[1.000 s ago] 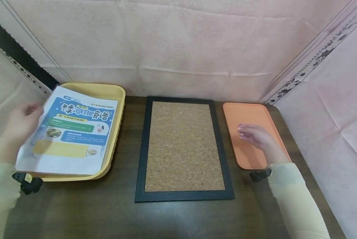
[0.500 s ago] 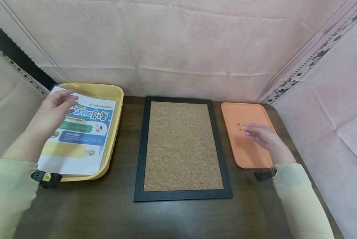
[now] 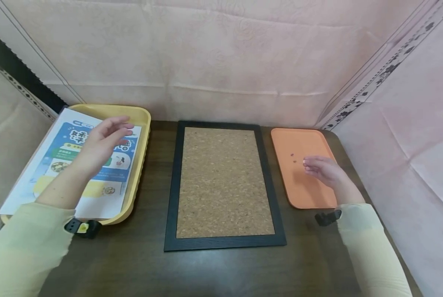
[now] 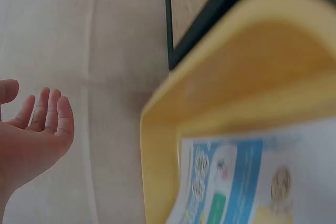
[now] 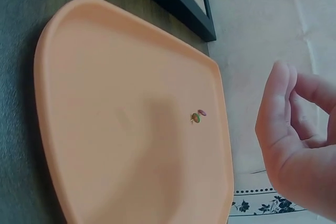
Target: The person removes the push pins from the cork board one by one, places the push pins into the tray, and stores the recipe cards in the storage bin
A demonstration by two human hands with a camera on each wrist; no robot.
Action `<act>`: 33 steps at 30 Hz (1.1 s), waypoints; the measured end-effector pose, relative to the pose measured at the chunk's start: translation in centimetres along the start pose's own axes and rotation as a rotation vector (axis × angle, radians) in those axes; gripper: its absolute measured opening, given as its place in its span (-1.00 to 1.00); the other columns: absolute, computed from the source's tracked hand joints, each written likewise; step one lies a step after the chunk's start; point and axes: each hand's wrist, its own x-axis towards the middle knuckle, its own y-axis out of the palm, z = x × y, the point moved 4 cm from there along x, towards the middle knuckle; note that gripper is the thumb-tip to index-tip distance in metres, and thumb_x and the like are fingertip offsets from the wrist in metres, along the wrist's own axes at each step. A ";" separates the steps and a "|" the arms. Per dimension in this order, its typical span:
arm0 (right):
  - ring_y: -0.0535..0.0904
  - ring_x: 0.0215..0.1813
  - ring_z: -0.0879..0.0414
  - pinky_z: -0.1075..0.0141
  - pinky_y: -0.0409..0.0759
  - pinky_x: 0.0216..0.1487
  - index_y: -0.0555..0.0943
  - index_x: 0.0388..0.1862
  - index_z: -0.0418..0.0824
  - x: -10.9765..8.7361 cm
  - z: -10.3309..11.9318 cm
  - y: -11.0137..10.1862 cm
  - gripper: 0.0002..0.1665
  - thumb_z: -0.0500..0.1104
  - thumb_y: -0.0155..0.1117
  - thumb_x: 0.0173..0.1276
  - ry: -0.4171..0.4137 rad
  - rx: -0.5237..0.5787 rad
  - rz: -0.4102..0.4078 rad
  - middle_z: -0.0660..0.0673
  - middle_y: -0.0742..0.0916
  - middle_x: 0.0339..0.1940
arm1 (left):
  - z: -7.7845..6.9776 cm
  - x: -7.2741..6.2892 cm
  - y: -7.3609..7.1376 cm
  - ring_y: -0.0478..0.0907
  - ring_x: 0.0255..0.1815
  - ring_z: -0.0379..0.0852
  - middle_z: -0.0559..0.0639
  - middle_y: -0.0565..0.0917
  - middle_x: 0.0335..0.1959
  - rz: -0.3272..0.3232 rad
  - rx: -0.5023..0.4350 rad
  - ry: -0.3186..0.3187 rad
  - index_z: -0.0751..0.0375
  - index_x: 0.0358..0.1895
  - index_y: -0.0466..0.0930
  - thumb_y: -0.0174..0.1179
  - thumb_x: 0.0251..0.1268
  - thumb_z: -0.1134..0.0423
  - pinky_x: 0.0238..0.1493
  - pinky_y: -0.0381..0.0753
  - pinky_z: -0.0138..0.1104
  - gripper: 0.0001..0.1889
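My left hand [image 3: 100,146] hovers over a stack of printed paper sheets [image 3: 67,154] in a yellow tray [image 3: 143,119]. Its fingers are slightly bent and spread, with nothing between them. The top sheet carries blue, green and yellow blocks and large white lettering. Above the right half of an orange tray [image 3: 293,142] hangs my right hand [image 3: 326,171]. In the right wrist view its thumb meets loosely bent fingers, and no object shows between them. Two tiny items, a green one [image 5: 196,118] and a pink one [image 5: 202,112], lie on that tray and look like thumbtacks.
A cork board [image 3: 225,181] in a black frame [image 3: 225,242] lies flat between the two trays. The dark wooden table [image 3: 154,272] carries everything. Pale pink cloth [image 3: 206,53] hangs behind the table and along its sides.
My left hand has moved rightward from the paper stack's left edge to over its upper middle. The right hand has shifted slightly right, and the two tiny items on the orange tray now show.
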 end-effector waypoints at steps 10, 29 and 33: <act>0.64 -0.34 0.30 0.50 0.63 -0.23 0.63 -0.38 -0.03 0.7 -1.3 -1.3 -0.72 -0.28 0.02 0.43 0.035 -0.118 -0.058 0.11 0.71 -0.43 | -2.5 -0.3 4.5 0.42 0.04 -0.41 -0.04 0.47 0.15 0.087 -0.146 0.098 0.19 0.37 0.20 -0.17 0.49 0.08 0.00 0.45 -0.65 -0.52; 0.67 -0.39 0.27 0.39 0.66 -0.16 0.54 -0.07 -0.37 2.2 -3.1 -1.0 -0.78 -0.28 0.13 0.36 0.157 -0.287 -0.174 0.08 0.70 -0.49 | -3.1 0.1 9.0 0.41 0.21 -0.07 0.13 0.43 0.25 0.204 -0.267 0.052 0.16 0.35 0.22 -0.13 0.48 0.15 0.22 0.44 -0.34 -0.56; 0.66 -0.41 0.27 0.39 0.66 -0.18 0.51 0.01 -0.41 2.5 -3.4 -1.0 -0.70 -0.26 0.13 0.36 0.183 -0.323 -0.193 0.08 0.70 -0.51 | -3.0 0.2 9.7 0.39 0.25 -0.01 0.11 0.42 0.27 0.225 -0.282 0.044 0.17 0.35 0.21 -0.13 0.48 0.15 0.31 0.36 -0.14 -0.56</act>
